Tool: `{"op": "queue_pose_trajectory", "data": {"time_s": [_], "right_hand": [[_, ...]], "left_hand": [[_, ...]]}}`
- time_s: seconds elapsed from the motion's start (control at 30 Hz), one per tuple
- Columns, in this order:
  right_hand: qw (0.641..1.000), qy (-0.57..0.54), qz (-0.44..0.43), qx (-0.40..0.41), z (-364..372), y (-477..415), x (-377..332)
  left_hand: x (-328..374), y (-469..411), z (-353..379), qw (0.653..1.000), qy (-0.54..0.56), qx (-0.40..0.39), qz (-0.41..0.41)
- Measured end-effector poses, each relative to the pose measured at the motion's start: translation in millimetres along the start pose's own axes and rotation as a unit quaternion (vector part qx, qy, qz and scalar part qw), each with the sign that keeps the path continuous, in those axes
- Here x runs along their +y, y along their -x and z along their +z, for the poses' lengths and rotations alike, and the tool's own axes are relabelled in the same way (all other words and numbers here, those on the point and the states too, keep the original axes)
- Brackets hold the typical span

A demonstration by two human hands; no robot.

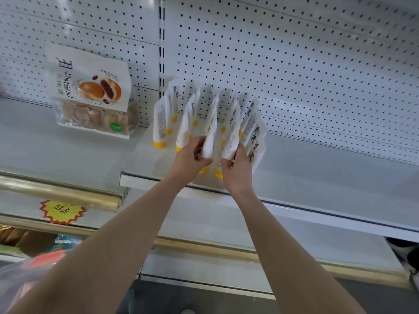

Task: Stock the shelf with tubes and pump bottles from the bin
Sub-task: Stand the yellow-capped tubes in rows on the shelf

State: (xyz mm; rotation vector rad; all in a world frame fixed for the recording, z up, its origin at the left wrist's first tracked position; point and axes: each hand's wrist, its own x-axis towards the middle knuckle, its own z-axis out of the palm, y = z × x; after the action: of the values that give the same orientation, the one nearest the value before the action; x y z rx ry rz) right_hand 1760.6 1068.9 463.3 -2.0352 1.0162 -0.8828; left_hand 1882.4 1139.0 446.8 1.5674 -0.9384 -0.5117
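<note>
**Two tubes in hand at the white shelf**

So I'm reaching up with both arms. My left hand (192, 157) has its fingers curled round a white tube (209, 139), gripping it near the lower end. My right hand (238, 169) is wrapped the same way round a second tube (230, 141), just to the 3 o'clock side of the first. Both tubes are tilted a bit, and their yellow caps (218, 173) poke out below my hands, right down at the shelf (317, 168). I can't tell whether the caps actually touch it.

The rest of the tubes (159, 123) stand cap-down in a loose fan on that shelf, running from 10 o'clock of my left hand round to 2 o'clock of my right. They're bunched close together, some leaning on each other. A few at the right end sit just beside my right knuckles.

Behind them at 12 o'clock is the white pegboard (294, 64). Over at 10 o'clock, on the next shelf bay, a bag of buns (95, 96) leans against the back panel, well apart from the tubes. Down at 8 o'clock there's a gold rail (59, 193) with a yellow starburst price tag (61, 211) just below it.
</note>
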Motion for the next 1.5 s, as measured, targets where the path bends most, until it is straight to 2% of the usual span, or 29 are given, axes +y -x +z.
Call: {"op": "queue_pose_trajectory", "data": {"time_s": [0.4, 0.6, 0.83, 1.17, 1.33, 1.5], "right_hand": [[0.998, 0.043, 0.034, 0.026, 1.2, 26.0, -7.4], [0.996, 0.058, 0.067, 0.013, 5.2, 58.1, -15.8], [0.996, 0.055, 0.062, -0.016, 28.1, 106.6, -30.9], [0.991, 0.03, 0.001, -0.133, 113.0, 191.4, -66.9], [0.972, 0.022, -0.018, -0.233, 163.4, 246.2, -78.0], [0.944, 0.019, 0.005, -0.329, 204.8, 291.4, -78.6]], "left_hand": [[-1.4, 27.6, -10.8, 0.998, -0.044, 0.038, -0.014], [-2.6, 60.1, -30.4, 0.998, -0.027, 0.046, -0.017], [-10.9, 114.5, -69.8, 0.996, -0.025, 0.083, -0.032], [-48.6, 213.1, -168.4, 0.983, -0.065, 0.152, -0.077], [-78.9, 273.0, -219.2, 0.966, -0.058, 0.218, -0.128], [-113.1, 329.7, -253.8, 0.943, -0.054, 0.264, -0.195]]}}
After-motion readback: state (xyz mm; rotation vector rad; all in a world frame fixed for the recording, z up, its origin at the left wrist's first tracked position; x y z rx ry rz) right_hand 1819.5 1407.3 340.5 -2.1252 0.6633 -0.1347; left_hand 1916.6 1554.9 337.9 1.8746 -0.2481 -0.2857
